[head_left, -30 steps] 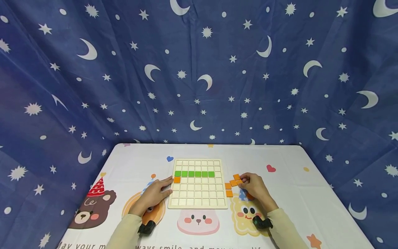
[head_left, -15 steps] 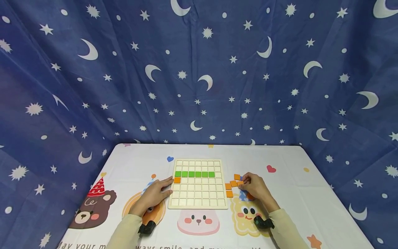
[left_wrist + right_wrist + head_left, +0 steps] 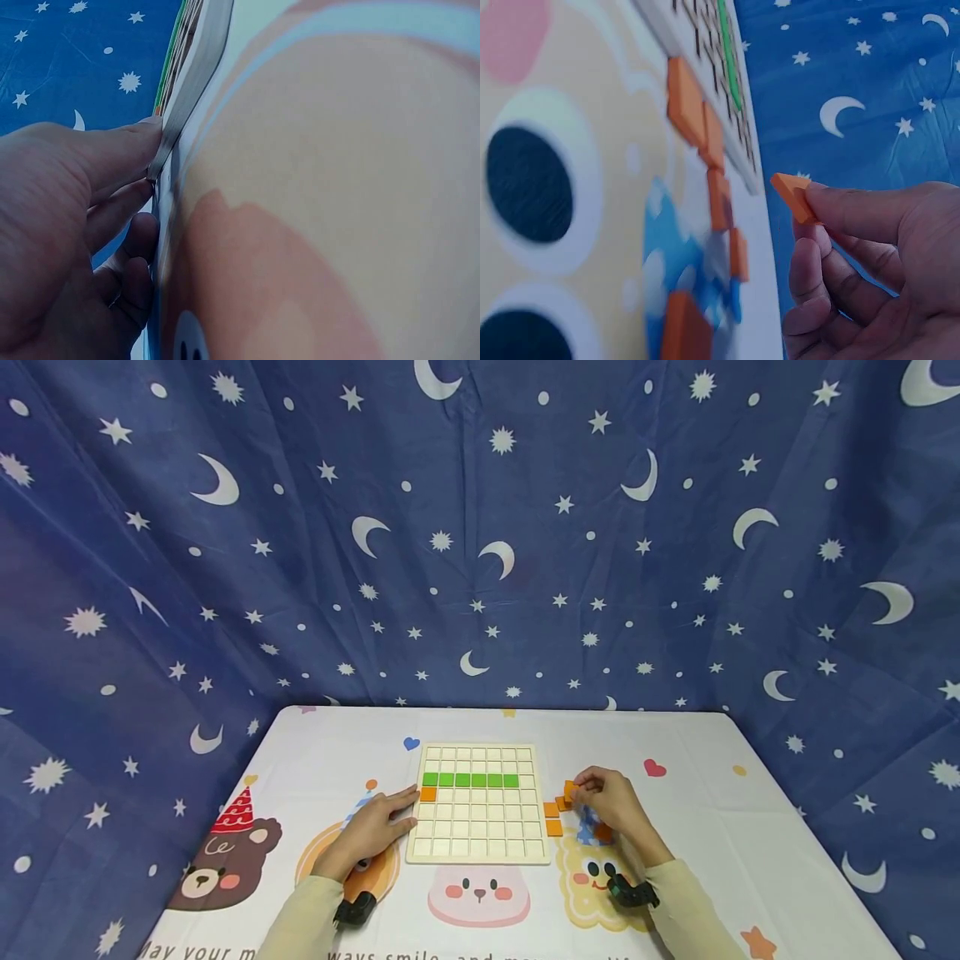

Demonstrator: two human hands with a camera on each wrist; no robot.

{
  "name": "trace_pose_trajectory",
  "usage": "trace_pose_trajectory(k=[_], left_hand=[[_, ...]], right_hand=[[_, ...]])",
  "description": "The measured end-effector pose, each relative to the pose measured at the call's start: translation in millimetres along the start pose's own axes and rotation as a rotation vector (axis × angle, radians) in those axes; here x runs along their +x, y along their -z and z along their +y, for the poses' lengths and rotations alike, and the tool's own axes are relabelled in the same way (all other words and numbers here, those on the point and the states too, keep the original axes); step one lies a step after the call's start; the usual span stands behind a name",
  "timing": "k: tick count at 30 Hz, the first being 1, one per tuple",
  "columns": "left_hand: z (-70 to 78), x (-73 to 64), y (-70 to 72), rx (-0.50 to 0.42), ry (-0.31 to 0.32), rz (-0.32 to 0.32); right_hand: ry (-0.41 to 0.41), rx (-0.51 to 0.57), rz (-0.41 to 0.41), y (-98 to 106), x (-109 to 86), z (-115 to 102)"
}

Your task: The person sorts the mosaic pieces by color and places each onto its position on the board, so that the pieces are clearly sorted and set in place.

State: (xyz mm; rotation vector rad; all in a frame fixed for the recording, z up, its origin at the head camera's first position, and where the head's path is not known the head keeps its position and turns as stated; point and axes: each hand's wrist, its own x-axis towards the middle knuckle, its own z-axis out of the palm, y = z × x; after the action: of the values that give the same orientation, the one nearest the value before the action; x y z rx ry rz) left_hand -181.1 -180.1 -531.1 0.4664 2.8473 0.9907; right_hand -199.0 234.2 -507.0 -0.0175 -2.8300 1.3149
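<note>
My right hand [image 3: 611, 797] pinches an orange square tile [image 3: 791, 196] between thumb and fingers, raised above the table in the right wrist view. Just left of that hand lie several loose orange tiles [image 3: 553, 827], partly overlapped by the held one in the head view. A pale square grid board [image 3: 480, 852] lies flat at the middle of the table. Across it runs a row of green tiles [image 3: 471, 780], with one orange tile [image 3: 427, 794] below the row's left end. My left hand [image 3: 375, 827] touches the board's left edge with extended fingers [image 3: 124, 150].
Another orange tile [image 3: 686, 330] lies near my right wrist, on the printed cookie figure. The white tablecloth [image 3: 675, 743] bears cartoon prints. Behind the table hangs a blue curtain [image 3: 480, 610] with moons and stars.
My right hand has taken up an orange tile from the loose group, lifting it and shifting slightly left. My left hand stays at the board's edge.
</note>
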Motion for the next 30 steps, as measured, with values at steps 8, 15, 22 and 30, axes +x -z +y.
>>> trace_pose_trajectory(k=[8, 15, 22, 30], left_hand=[[0.8, -0.3, 0.4, -0.010, 0.003, -0.008], [2.6, -0.9, 1.0, -0.004, 0.000, -0.001], [2.0, -0.5, 1.2, -0.006, 0.004, -0.006], [0.5, 0.6, 0.6, -0.006, 0.002, -0.010]], right_hand=[[0.035, 0.059, -0.005, -6, 3.5, -19], [0.041, 0.134, -0.041, -18, 6.5, -37], [0.058, 0.160, -0.068, -35, 7.1, -51], [0.085, 0.218, -0.090, -54, 6.5, -64]])
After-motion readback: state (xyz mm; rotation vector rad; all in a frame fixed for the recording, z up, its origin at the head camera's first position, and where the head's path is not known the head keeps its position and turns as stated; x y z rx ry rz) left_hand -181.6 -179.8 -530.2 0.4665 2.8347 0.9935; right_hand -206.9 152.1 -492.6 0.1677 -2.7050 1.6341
